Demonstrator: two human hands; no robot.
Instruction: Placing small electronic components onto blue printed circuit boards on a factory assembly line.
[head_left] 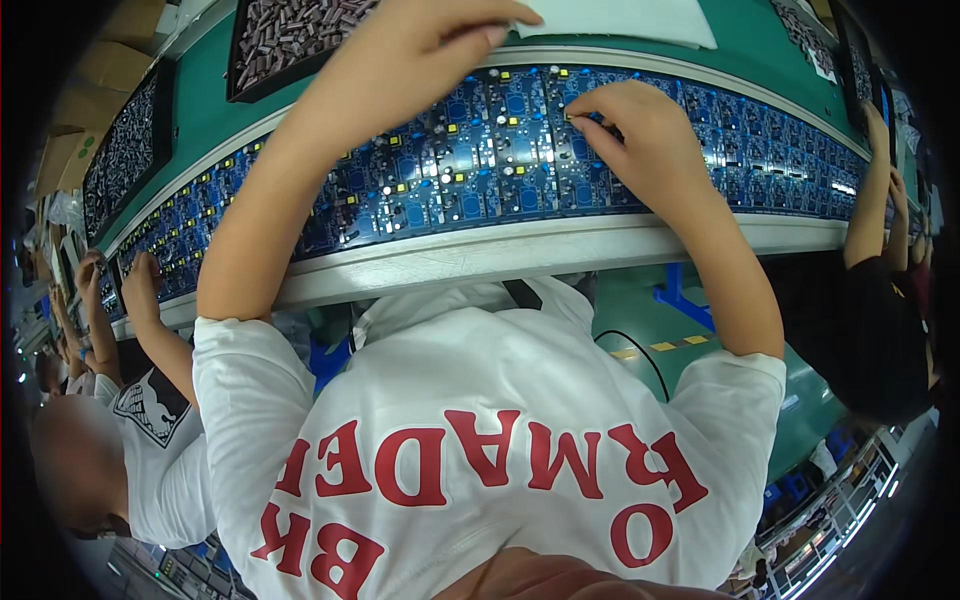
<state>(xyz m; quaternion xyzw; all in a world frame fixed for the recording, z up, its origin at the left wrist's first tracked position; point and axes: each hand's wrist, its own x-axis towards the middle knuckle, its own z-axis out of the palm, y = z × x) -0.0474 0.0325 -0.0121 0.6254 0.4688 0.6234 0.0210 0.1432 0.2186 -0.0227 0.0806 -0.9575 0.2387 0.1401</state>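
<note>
My right hand is over the row of blue circuit boards, thumb and index finger pinched at the board surface. A speck of yellow shows at those fingertips, apparently a small yellow component. My left hand reaches to the far side, at the near-left corner of a white sheet. Its index finger is stretched out, with the thumb apart from it; nothing shows between them. Boards left of my right hand carry small yellow square parts; those to its right mostly show none.
A black tray of brownish cylindrical parts stands beyond my left forearm. Farther left is another black tray of small parts. A pale metal rail edges the boards in front of me. Co-workers' arms reach in on both sides.
</note>
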